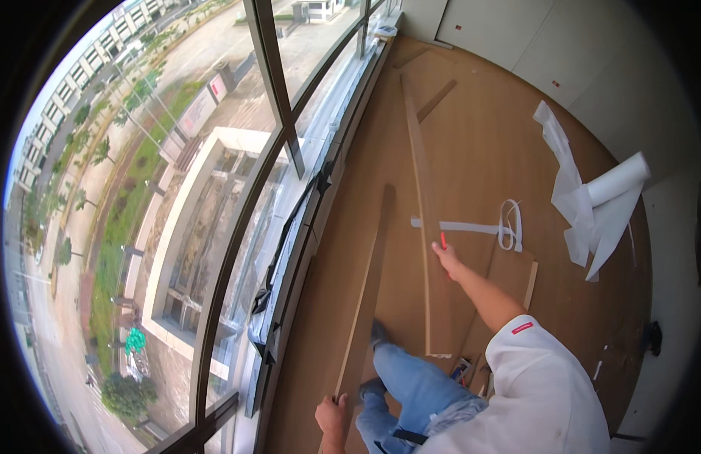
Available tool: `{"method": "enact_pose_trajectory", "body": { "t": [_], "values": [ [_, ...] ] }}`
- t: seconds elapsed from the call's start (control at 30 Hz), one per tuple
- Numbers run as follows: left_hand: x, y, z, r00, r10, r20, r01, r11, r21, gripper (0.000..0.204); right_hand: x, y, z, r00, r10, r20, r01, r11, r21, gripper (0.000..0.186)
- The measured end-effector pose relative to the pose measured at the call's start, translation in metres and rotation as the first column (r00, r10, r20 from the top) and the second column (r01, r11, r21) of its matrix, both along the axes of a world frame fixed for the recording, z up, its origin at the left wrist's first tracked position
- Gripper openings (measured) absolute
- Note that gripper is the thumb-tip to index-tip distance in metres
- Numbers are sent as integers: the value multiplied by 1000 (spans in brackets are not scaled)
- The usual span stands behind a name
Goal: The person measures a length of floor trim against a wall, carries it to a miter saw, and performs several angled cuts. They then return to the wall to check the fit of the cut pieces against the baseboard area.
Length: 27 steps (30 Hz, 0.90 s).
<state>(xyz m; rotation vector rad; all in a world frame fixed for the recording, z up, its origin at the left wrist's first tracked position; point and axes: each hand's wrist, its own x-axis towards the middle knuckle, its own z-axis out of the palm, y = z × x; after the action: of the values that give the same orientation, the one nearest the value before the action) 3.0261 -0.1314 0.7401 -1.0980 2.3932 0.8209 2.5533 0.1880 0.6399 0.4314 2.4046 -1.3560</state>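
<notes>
My left hand (331, 415) is closed on the near end of a long brown wooden plank (371, 287), which stretches away alongside the window. My right hand (446, 261) is reached forward over a second long plank (424, 204) and holds a slim red pencil or pen (443, 240); which of the two cannot be made out. This second plank lies on the wood-coloured floor, its near end close to my knees. A white strip (472, 226) lies on the floor beside my right hand, its end looped in a coil.
Crumpled white sheeting with a roll (619, 181) lies to the right. Short boards (437, 100) rest at the far end. Tools (461, 370) lie beside my leg. A window wall with a ledge (290, 250) runs along the left; a pale wall (562, 45) stands opposite.
</notes>
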Motion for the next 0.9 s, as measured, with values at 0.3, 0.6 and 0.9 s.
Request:
{"method": "enact_pose_trajectory", "body": {
  "t": [0.3,0.6,0.9],
  "values": [
    [149,-81,-300,990,122,-71,-103,970,222,45,107,-228,-263,955,97,282,-54,986,-156,47],
    [248,-81,-638,992,-112,63,74,899,431,45,181,-254,-581,891,158,425,-178,984,7,43],
    [313,-107,-747,983,-180,43,156,931,331,60,268,-346,-612,-44,925,376,-973,45,-226,61]
  ]
}}
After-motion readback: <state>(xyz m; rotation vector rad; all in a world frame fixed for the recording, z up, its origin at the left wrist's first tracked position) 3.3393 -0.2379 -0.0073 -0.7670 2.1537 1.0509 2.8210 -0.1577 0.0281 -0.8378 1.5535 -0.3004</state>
